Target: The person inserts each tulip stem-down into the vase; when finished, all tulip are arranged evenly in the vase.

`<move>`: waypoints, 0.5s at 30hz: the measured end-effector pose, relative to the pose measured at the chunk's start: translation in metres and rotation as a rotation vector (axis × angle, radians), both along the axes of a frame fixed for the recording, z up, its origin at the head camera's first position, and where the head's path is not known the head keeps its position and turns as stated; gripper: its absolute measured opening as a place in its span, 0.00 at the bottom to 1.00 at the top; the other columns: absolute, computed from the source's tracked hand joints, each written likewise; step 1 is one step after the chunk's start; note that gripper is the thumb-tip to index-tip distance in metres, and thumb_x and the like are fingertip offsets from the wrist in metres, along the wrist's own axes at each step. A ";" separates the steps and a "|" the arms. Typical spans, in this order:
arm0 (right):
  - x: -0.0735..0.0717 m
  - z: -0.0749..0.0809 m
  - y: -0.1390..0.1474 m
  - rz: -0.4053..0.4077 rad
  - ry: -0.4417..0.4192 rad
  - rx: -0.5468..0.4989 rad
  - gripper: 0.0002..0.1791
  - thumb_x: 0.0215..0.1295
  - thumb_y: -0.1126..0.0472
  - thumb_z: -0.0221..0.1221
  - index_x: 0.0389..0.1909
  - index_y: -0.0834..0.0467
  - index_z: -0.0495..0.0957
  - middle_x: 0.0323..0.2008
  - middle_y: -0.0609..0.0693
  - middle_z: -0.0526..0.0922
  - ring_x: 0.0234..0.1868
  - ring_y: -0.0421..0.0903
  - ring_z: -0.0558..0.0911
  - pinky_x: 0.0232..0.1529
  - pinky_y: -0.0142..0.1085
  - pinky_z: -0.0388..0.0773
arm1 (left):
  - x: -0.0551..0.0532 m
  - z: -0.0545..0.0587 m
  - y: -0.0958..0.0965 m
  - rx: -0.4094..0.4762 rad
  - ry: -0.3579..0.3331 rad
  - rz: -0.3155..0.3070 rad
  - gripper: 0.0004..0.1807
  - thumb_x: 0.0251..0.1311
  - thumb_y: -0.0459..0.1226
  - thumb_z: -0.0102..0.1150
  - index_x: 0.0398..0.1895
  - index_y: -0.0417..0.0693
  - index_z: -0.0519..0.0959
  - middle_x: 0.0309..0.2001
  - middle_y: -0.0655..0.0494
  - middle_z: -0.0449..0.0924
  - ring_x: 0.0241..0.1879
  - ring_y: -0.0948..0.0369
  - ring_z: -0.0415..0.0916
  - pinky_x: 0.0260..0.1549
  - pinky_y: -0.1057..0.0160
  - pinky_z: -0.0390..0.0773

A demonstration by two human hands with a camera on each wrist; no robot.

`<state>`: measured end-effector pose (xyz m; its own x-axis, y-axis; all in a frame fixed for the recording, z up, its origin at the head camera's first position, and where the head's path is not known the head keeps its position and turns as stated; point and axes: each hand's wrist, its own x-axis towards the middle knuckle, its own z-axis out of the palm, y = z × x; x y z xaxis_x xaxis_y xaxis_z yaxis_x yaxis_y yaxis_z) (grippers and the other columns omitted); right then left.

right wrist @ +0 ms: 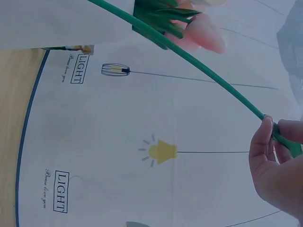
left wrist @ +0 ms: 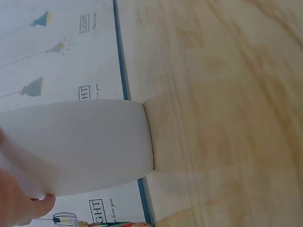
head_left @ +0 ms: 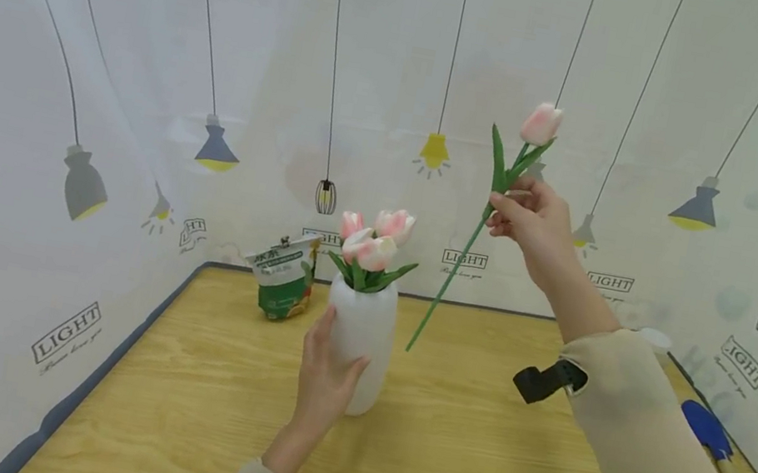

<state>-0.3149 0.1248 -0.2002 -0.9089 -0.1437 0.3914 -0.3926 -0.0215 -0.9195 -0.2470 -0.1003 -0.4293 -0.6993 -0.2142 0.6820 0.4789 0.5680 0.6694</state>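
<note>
A white vase (head_left: 367, 344) stands upright on the wooden table, with several pink-and-white tulips (head_left: 377, 249) and their green leaves showing above its mouth. My left hand (head_left: 329, 367) grips the vase's left side, thumb across the front. In the left wrist view the vase (left wrist: 90, 146) has its base on the tabletop. Up and to the right, my right hand (head_left: 534, 222) pinches a single tulip (head_left: 541, 126) just below its leaves. Its long green stem (right wrist: 189, 56) slants down toward the vase, the lower end hanging beside it in the head view.
A green-and-white snack pouch (head_left: 283, 279) stands behind the vase to the left. At the table's right edge lies a blue-headed tool with a pale handle (head_left: 706, 429), near a white round object (head_left: 655, 342). A lamp-printed cloth (head_left: 272, 23) hangs around the table (head_left: 459, 471).
</note>
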 end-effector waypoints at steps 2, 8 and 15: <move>0.003 0.007 -0.005 -0.004 0.032 -0.047 0.11 0.58 0.63 0.56 0.41 0.58 0.67 0.29 0.48 0.75 0.23 0.39 0.76 0.25 0.26 0.77 | 0.000 -0.001 -0.001 0.007 -0.004 -0.003 0.45 0.47 0.37 0.64 0.67 0.55 0.49 0.60 0.39 0.57 0.58 0.41 0.61 0.51 0.38 0.67; 0.009 0.024 -0.018 -0.031 0.076 -0.150 0.11 0.57 0.64 0.57 0.40 0.57 0.68 0.28 0.49 0.75 0.22 0.40 0.77 0.26 0.27 0.78 | -0.001 0.000 -0.001 -0.006 -0.002 0.004 0.44 0.47 0.39 0.63 0.67 0.55 0.49 0.59 0.39 0.57 0.57 0.41 0.61 0.51 0.39 0.67; 0.013 0.036 -0.032 -0.071 0.112 -0.171 0.10 0.57 0.65 0.56 0.38 0.56 0.69 0.27 0.49 0.75 0.22 0.41 0.77 0.28 0.28 0.79 | -0.001 -0.002 -0.002 -0.001 0.008 0.005 0.44 0.47 0.39 0.63 0.67 0.55 0.50 0.59 0.39 0.57 0.57 0.41 0.62 0.51 0.38 0.67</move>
<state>-0.3021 0.0932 -0.1642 -0.8636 -0.0031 0.5041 -0.4986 -0.1422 -0.8551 -0.2483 -0.1027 -0.4312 -0.6929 -0.2169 0.6876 0.4813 0.5710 0.6651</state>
